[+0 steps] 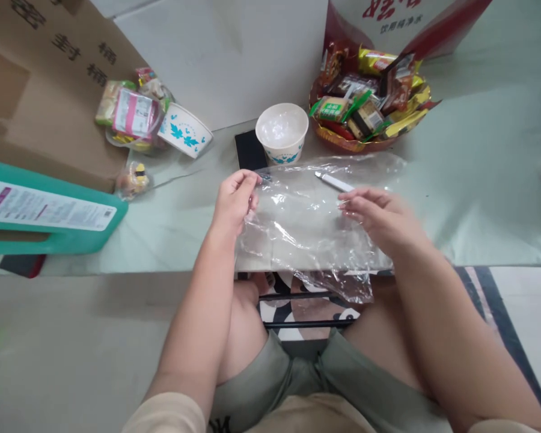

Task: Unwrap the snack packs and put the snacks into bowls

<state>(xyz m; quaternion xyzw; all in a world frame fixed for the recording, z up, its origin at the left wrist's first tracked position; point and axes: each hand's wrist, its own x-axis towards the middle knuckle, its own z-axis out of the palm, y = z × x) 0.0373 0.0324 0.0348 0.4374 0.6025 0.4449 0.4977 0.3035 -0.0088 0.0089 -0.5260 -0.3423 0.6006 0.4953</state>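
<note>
A crumpled clear plastic bag (302, 222) spreads between my hands, its lower part hanging over the table's front edge. My left hand (237, 198) is closed, pinching the bag at its upper left. At the right, my right hand (381, 216) has thumb and fingertips pressed together on the film. A slim white utility knife (335, 181) ends at those right fingertips; whether they touch it I cannot tell. Just beyond the bag stands an upright paper bowl (282, 129) with blue leaf prints, beside a dark flat phone-like object (249, 150).
A basket (374, 144) of wrapped snacks stands at the back right. At the left are a tilted paper bowl (184, 132), a clear tub of packets (133, 114), a small wrapped item (134, 179), a green-framed panel (85, 237) and a cardboard box (49, 90).
</note>
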